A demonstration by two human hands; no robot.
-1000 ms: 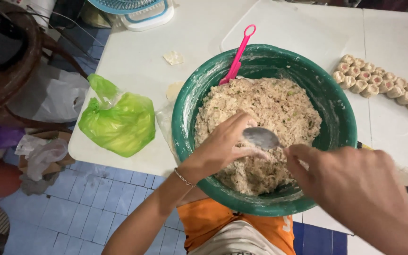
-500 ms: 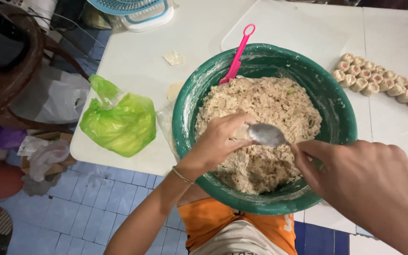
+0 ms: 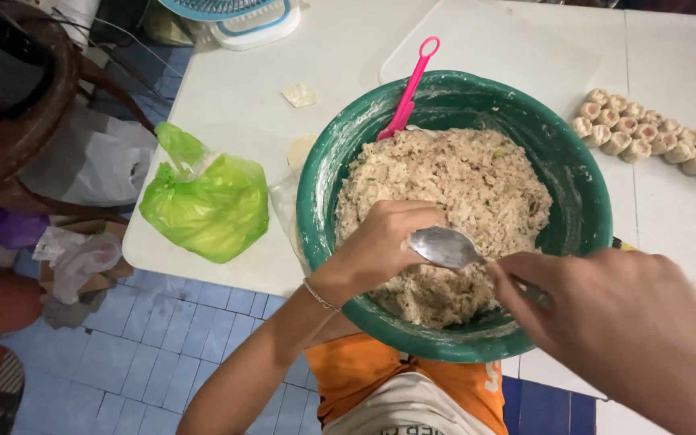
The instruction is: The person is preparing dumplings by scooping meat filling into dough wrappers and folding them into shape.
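Observation:
A large green bowl (image 3: pixel 324 185) holds pale minced filling (image 3: pixel 461 177) flecked with green. My left hand (image 3: pixel 380 246), a thin bracelet at its wrist, is curled over the near side of the filling, and a pale bit of dumpling wrapper shows between its fingers. My right hand (image 3: pixel 606 306) reaches in from the right and holds a metal spoon (image 3: pixel 445 246) by the handle. The spoon's bowl rests against my left fist. A pink plastic utensil (image 3: pixel 409 89) leans on the bowl's far rim.
Several formed dumplings (image 3: pixel 654 141) lie in rows on the white table (image 3: pixel 235 89) at right. A green plastic bag (image 3: pixel 203 205) sits left of the bowl, with loose wrappers (image 3: pixel 300 95) beyond it. A fan base (image 3: pixel 235 16) stands at the far edge. Blue tiled floor lies below left.
The spoon has moved left and down against my left fist. My right hand has shifted a little toward the bowl. The bowl has not moved.

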